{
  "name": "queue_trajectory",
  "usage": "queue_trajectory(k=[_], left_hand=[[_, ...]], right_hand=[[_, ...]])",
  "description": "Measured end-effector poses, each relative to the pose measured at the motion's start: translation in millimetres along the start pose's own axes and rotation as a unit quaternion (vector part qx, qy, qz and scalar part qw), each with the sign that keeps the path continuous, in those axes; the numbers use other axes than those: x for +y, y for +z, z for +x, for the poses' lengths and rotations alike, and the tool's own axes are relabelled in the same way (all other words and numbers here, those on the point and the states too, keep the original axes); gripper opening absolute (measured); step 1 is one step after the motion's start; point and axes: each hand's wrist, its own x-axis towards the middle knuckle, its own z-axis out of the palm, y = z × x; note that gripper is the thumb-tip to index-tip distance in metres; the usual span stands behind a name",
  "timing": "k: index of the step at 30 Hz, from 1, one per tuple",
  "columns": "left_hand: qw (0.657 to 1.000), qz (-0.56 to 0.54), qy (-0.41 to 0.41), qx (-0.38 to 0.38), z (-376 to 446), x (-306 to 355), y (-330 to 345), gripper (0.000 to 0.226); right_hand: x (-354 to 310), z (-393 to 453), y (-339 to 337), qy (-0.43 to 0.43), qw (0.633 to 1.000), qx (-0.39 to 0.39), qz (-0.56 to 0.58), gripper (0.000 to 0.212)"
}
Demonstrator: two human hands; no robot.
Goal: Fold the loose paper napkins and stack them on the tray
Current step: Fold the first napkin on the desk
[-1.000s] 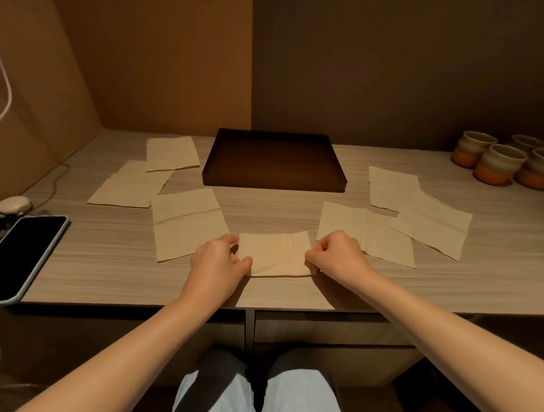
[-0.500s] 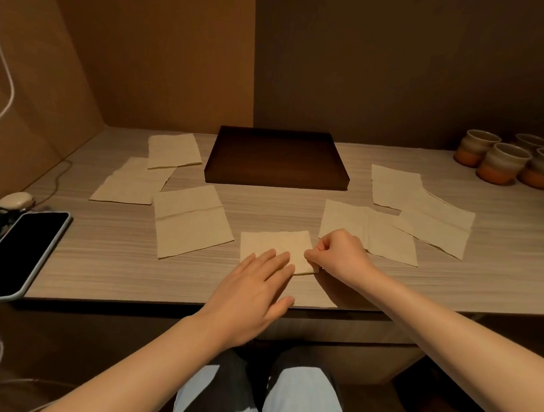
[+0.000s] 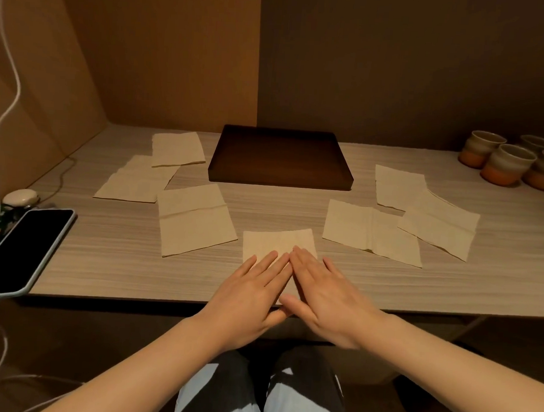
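Note:
A folded beige napkin (image 3: 278, 242) lies at the table's near edge, in front of me. My left hand (image 3: 250, 296) and my right hand (image 3: 325, 300) both press flat on its near half, fingers straight, fingertips meeting in the middle. The dark brown tray (image 3: 280, 179) stands behind it at the table's centre with nothing in it. Several loose napkins lie around: one at left centre (image 3: 196, 219), two overlapping at far left (image 3: 139, 183), one right of centre (image 3: 371, 231), two overlapping at the right (image 3: 440, 221).
A phone (image 3: 19, 251) on a white cable lies at the left edge, with a small pale round object (image 3: 20, 196) behind it. Several ceramic cups (image 3: 507, 164) stand at the back right. Brown walls close the table at the back and left.
Both hands let go of the napkin's side edges. The left hand flattened on it first, then the right hand opened and laid flat beside it.

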Motion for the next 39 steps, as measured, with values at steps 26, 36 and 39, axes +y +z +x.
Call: queue_trajectory(k=[26,36,39], left_hand=[[0.981,-0.07,0.028,0.18,-43.4,-20.9,-20.7,0.012],[0.942,-0.253,-0.041,0.215,-6.7,-47.0,-52.8,0.015],[0.947,-0.21,-0.041,0.238,14.1,-64.2,-71.4,0.017]], right_hand=[[19.0,-25.0,-7.6,-0.084,0.986,0.139,0.023,0.027],[32.3,12.8,-59.9,0.018,0.953,0.204,0.225,0.019],[39.7,33.5,-80.8,-0.005,0.956,0.218,0.199,0.02]])
